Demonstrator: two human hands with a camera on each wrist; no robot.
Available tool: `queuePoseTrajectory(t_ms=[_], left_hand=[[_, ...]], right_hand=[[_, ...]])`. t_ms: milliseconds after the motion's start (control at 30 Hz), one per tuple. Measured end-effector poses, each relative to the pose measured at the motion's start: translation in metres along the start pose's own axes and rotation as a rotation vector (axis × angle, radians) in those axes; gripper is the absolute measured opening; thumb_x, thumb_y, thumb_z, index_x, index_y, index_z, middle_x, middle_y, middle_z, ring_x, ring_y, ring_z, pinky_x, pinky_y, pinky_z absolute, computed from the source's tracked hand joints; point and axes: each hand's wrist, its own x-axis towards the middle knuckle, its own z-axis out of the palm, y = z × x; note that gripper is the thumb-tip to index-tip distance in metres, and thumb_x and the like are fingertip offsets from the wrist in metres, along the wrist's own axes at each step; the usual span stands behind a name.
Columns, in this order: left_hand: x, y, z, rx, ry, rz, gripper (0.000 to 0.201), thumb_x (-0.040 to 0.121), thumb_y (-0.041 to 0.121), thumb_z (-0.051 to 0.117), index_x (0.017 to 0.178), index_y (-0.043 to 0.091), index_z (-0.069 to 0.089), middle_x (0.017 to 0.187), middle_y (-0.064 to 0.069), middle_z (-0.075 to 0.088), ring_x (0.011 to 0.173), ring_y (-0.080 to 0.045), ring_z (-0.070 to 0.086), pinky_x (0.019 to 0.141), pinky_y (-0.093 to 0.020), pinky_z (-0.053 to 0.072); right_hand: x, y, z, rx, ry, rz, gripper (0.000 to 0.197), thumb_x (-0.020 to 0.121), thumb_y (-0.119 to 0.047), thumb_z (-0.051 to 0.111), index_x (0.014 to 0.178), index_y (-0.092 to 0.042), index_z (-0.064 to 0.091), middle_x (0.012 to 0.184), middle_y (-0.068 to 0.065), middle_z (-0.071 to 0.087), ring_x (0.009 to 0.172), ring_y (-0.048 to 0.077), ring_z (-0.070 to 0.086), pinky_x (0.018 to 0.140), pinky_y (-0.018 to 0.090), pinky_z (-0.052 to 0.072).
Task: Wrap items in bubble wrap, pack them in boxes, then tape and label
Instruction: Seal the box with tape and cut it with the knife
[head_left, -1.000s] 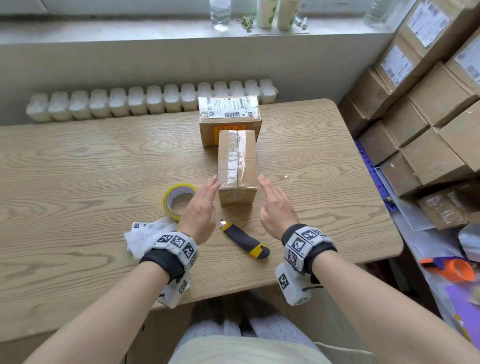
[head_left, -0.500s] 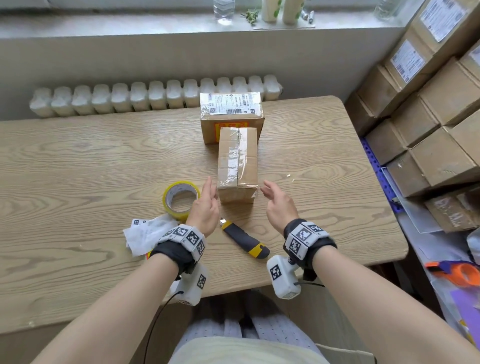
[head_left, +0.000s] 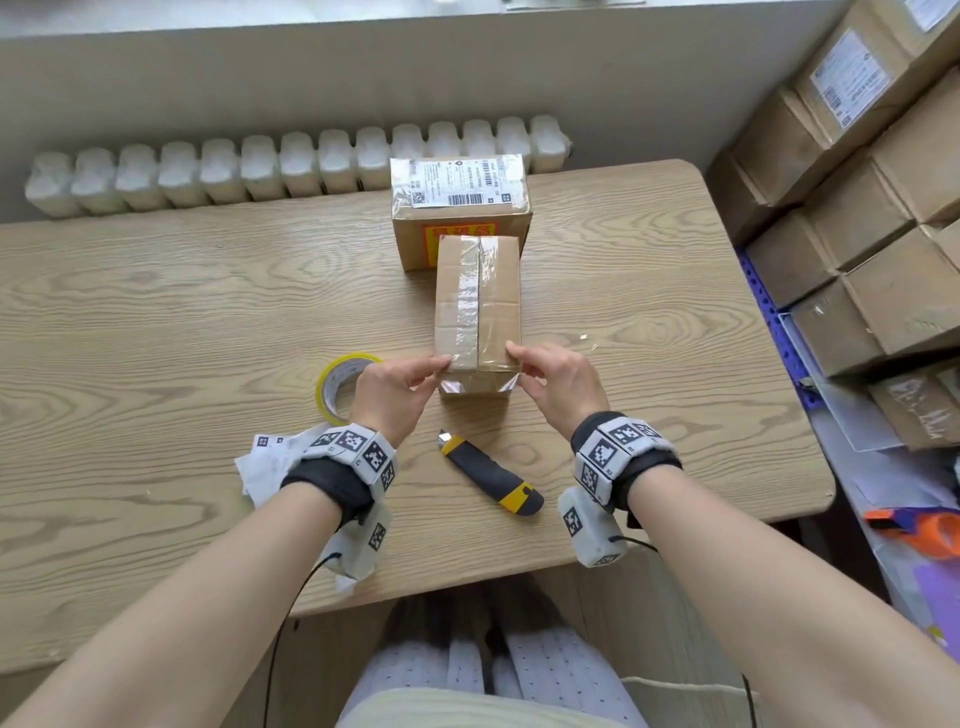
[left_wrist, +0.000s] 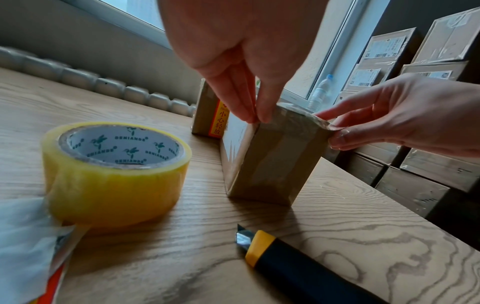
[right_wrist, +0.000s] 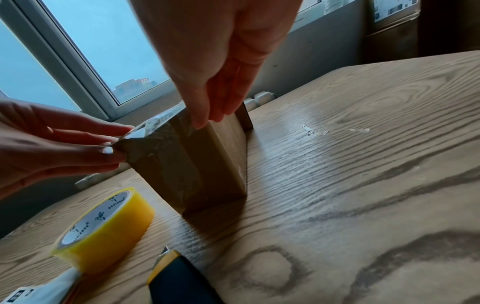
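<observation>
A small brown box (head_left: 478, 312), taped lengthwise with clear tape, stands mid-table, its far end against a larger labelled box (head_left: 460, 208). My left hand (head_left: 441, 366) pinches the small box's near top left corner, where the tape folds over. My right hand (head_left: 514, 358) pinches the near top right corner the same way. In the left wrist view my left fingertips (left_wrist: 255, 119) point down onto the small box (left_wrist: 272, 160). In the right wrist view my right fingertips (right_wrist: 205, 121) sit on the small box's (right_wrist: 187, 164) top edge.
A yellow-tinted tape roll (head_left: 337, 384) lies flat just left of the small box. A utility knife (head_left: 491, 473) with its blade out lies near the front edge, and crumpled label paper (head_left: 260, 462) sits by my left wrist. Stacked cardboard boxes (head_left: 872, 208) stand to the table's right.
Both hands have closed in from beside the small box and now pinch its near top corners. The view has tilted downward. The box, tape roll and knife have not moved.
</observation>
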Motion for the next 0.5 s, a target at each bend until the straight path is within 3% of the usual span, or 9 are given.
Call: queuePoseTrajectory(t_ms=[133, 267, 333, 400, 500], left_hand=[[-0.001, 0.004, 0.003, -0.022, 0.04, -0.052, 0.023, 0.077, 0.005, 0.074, 0.1, 0.008, 0.074, 0.097, -0.007, 0.073, 0.087, -0.012, 0.067, 0.083, -0.007, 0.045], [-0.002, 0.007, -0.001, 0.018, 0.007, -0.074, 0.024, 0.08, 0.002, 0.07, 0.102, 0.01, 0.073, 0.1, -0.005, 0.072, 0.091, -0.014, 0.068, 0.089, -0.016, 0.046], [-0.003, 0.007, -0.004, 0.076, -0.045, -0.063, 0.032, 0.081, -0.003, 0.06, 0.106, 0.013, 0.072, 0.106, -0.005, 0.071, 0.097, -0.014, 0.067, 0.09, -0.013, 0.044], [-0.004, 0.009, -0.007, 0.033, -0.07, -0.09, 0.03, 0.082, 0.002, 0.06, 0.106, 0.014, 0.072, 0.109, -0.005, 0.07, 0.101, -0.013, 0.066, 0.092, -0.017, 0.046], [-0.002, 0.014, -0.006, 0.009, -0.061, -0.092, 0.023, 0.081, 0.025, 0.072, 0.101, 0.014, 0.074, 0.103, -0.003, 0.072, 0.096, -0.011, 0.067, 0.091, -0.026, 0.052]], right_hand=[[-0.002, -0.005, 0.005, 0.052, 0.065, 0.023, 0.035, 0.078, -0.004, 0.07, 0.112, -0.012, 0.069, 0.083, 0.006, 0.066, 0.074, 0.023, 0.062, 0.07, 0.039, 0.054], [-0.003, -0.006, 0.001, 0.05, 0.031, 0.031, 0.043, 0.078, 0.01, 0.06, 0.116, -0.01, 0.066, 0.09, 0.007, 0.067, 0.08, 0.02, 0.061, 0.078, 0.036, 0.053], [-0.005, -0.005, -0.004, 0.069, -0.033, 0.028, 0.05, 0.078, 0.013, 0.051, 0.121, -0.01, 0.063, 0.096, 0.007, 0.067, 0.086, 0.018, 0.06, 0.083, 0.032, 0.051], [-0.005, -0.005, -0.009, 0.078, -0.082, 0.062, 0.04, 0.086, -0.003, 0.051, 0.123, -0.013, 0.062, 0.098, 0.005, 0.066, 0.089, 0.019, 0.06, 0.084, 0.03, 0.048], [0.0, -0.008, -0.012, 0.025, -0.121, 0.092, 0.035, 0.092, -0.032, 0.058, 0.122, -0.017, 0.063, 0.092, 0.003, 0.066, 0.083, 0.017, 0.056, 0.079, 0.03, 0.047]])
